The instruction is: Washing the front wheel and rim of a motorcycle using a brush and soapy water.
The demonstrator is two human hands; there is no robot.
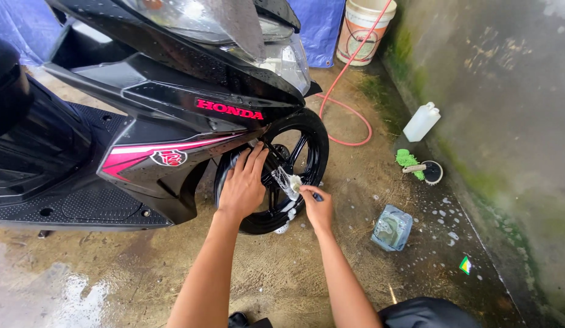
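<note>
Scrubbing is under way at the front wheel of a black scooter, which stands with its nose pointing away and to the right, its long axis running from lower left to upper right across the view. The left hand lies flat on the tyre, fingers spread a little and stretched upward over the rubber, gripping nothing. Just right of those fingers the right hand is pinched shut around the dark handle of a small brush; the foamy bristle end points up and left into the black spokes, touching the rim. Soap suds cling to the rim below the brush.

On the bodywork above the left fingers sits a strip of red lettering, and left of them a pink and white stripe with a small round emblem. Right of the right hand, on the wet concrete floor, lies a pale blue plastic packet. Farther right and up lie a green scrubber, a round dark lid, and a white jug against the mossy wall. A red hose loops toward a cream bucket with a printed label.
</note>
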